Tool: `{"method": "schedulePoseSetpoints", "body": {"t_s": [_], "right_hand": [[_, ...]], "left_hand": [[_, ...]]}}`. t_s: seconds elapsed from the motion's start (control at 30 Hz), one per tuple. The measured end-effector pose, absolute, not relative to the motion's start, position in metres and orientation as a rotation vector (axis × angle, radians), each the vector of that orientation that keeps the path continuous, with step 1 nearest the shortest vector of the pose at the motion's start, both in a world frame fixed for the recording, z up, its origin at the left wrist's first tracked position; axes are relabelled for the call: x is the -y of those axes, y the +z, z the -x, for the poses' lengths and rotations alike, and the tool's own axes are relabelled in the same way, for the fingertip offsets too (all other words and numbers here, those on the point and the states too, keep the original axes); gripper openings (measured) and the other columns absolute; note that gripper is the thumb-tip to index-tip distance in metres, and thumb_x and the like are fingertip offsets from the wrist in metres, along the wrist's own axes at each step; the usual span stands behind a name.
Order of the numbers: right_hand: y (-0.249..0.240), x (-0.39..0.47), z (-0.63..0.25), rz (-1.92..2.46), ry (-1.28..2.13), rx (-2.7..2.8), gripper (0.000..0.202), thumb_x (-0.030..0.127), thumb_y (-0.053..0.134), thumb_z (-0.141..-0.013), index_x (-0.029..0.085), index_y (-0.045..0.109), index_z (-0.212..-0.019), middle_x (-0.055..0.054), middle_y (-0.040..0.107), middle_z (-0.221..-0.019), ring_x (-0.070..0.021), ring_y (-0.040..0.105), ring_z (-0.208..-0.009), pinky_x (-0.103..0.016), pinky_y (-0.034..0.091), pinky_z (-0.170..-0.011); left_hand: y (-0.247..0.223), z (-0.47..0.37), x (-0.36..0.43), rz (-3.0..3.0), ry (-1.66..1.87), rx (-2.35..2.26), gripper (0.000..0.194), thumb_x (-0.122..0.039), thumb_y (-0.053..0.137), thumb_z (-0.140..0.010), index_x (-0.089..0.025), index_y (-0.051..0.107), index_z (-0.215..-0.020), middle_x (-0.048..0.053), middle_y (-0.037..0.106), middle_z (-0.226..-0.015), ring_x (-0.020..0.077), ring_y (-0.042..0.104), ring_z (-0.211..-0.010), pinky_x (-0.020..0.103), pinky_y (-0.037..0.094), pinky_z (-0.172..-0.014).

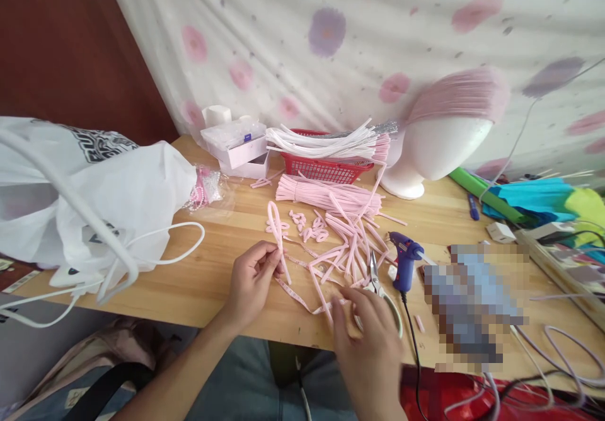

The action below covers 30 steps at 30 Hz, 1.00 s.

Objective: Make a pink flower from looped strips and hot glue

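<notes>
A pink pipe cleaner (pixel 273 219), bent into a tall narrow loop, stands up from the pinched fingers of my left hand (pixel 253 276). My right hand (pixel 371 339), slightly blurred, is over the handles of the scissors (pixel 374 273), its thumb and fingers apart. A loose pink stem reaches its thumb; contact is unclear. Between my hands a measuring tape (pixel 293 294) curves across the wooden table. Small twisted pink pieces (pixel 312 227) sit behind it. Cut pink pipe cleaners (pixel 347 251) are scattered near the scissor blades, in front of a thick pink bundle (pixel 326 194).
A purple glue gun (pixel 405 260) stands right of the scissors, its cord running off the front edge. Behind are a red basket (pixel 326 170) of pipe cleaners and a white mannequin head (pixel 442 147). White bags (pixel 132 200) and cables crowd the left; coloured sheets (pixel 529 197) lie right.
</notes>
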State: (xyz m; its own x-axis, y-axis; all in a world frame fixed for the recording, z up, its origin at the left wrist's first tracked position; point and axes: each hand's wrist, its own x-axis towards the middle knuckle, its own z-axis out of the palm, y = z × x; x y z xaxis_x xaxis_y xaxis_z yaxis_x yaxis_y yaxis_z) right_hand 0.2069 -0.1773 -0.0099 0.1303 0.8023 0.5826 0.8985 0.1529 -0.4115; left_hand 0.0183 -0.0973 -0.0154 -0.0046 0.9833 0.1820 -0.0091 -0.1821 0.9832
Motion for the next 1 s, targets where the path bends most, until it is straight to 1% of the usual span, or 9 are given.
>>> {"method": "schedulePoseSetpoints", "body": {"t_s": [0.07,0.17,0.27,0.37,0.47,0.63,0.7,0.83,1.0], "right_hand": [[-0.018,0.162,-0.19,1.734,-0.057,1.807,0.013,0.027,0.057,-0.096,0.02,0.067,-0.092,-0.006,0.07,-0.087,-0.02,0.066,-0.077,-0.029,0.046,-0.068],[-0.027,0.137,-0.179,1.946,-0.064,1.867,0.018,0.025,0.061,-0.093,0.019,0.066,-0.076,-0.005,0.068,-0.078,-0.0188,0.063,-0.063,-0.029,0.037,-0.055],[-0.024,0.128,-0.18,1.992,-0.072,1.864,0.024,0.021,0.057,-0.093,0.019,0.067,-0.071,-0.005,0.069,-0.073,-0.0174,0.061,-0.058,-0.029,0.032,-0.051],[-0.009,0.134,-0.185,1.815,-0.005,1.717,0.024,0.023,0.053,-0.094,0.019,0.07,-0.077,-0.005,0.071,-0.075,-0.0146,0.061,-0.056,-0.027,0.038,-0.053],[0.008,0.142,-0.185,1.637,0.137,1.445,0.019,0.031,0.06,-0.094,0.019,0.073,-0.087,-0.002,0.072,-0.074,-0.0122,0.062,-0.052,-0.025,0.046,-0.054],[0.02,0.134,-0.173,1.429,0.419,1.242,0.014,0.031,0.066,-0.091,0.019,0.074,-0.087,-0.001,0.074,-0.071,-0.0156,0.07,-0.061,-0.026,0.057,-0.062],[0.019,0.129,-0.167,1.394,0.405,1.257,0.014,0.029,0.065,-0.091,0.019,0.074,-0.087,-0.002,0.076,-0.076,-0.016,0.072,-0.065,-0.027,0.059,-0.065],[0.02,0.123,-0.158,1.358,0.206,1.369,0.012,0.021,0.065,-0.091,0.019,0.076,-0.089,-0.005,0.077,-0.086,-0.0155,0.072,-0.073,-0.027,0.059,-0.07],[0.02,0.12,-0.152,1.276,0.068,1.422,0.014,0.014,0.064,-0.091,0.019,0.076,-0.09,-0.004,0.077,-0.086,-0.0145,0.073,-0.074,-0.025,0.06,-0.069]], "left_hand": [[-0.014,-0.018,0.097,-1.349,1.351,-1.106,0.029,-0.041,0.061,-0.094,-0.016,0.069,-0.082,0.001,0.062,-0.067,0.0125,0.059,-0.061,0.021,0.051,-0.059],[-0.013,-0.016,0.096,-1.372,1.356,-1.092,0.026,-0.038,0.062,-0.094,-0.015,0.07,-0.083,0.002,0.063,-0.071,0.0131,0.06,-0.065,0.021,0.052,-0.062],[-0.012,-0.014,0.094,-1.374,1.367,-1.07,0.023,-0.034,0.064,-0.093,-0.015,0.07,-0.081,0.002,0.064,-0.072,0.0128,0.061,-0.066,0.021,0.053,-0.062],[-0.009,-0.013,0.092,-1.371,1.352,-1.056,0.02,-0.032,0.064,-0.093,-0.016,0.071,-0.082,0.001,0.065,-0.072,0.0126,0.062,-0.065,0.021,0.054,-0.062],[-0.005,-0.015,0.091,-1.38,1.325,-1.041,0.019,-0.031,0.064,-0.093,-0.015,0.072,-0.084,0.001,0.065,-0.069,0.0121,0.061,-0.064,0.021,0.053,-0.062],[0.001,-0.019,0.092,-1.427,1.287,-0.992,0.022,-0.031,0.062,-0.095,-0.016,0.072,-0.083,0.002,0.066,-0.073,0.0122,0.062,-0.066,0.021,0.052,-0.064],[0.002,-0.019,0.093,-1.449,1.278,-0.989,0.022,-0.031,0.061,-0.096,-0.016,0.07,-0.083,0.002,0.065,-0.075,0.0123,0.062,-0.068,0.021,0.051,-0.065],[0.004,-0.02,0.095,-1.556,1.261,-1.006,0.025,-0.03,0.058,-0.098,-0.016,0.067,-0.079,0.002,0.064,-0.075,0.0117,0.061,-0.069,0.021,0.049,-0.066],[0.006,-0.022,0.095,-1.658,1.289,-1.009,0.027,-0.026,0.057,-0.099,-0.016,0.065,-0.076,0.001,0.062,-0.074,0.0108,0.059,-0.068,0.02,0.047,-0.064]]}}
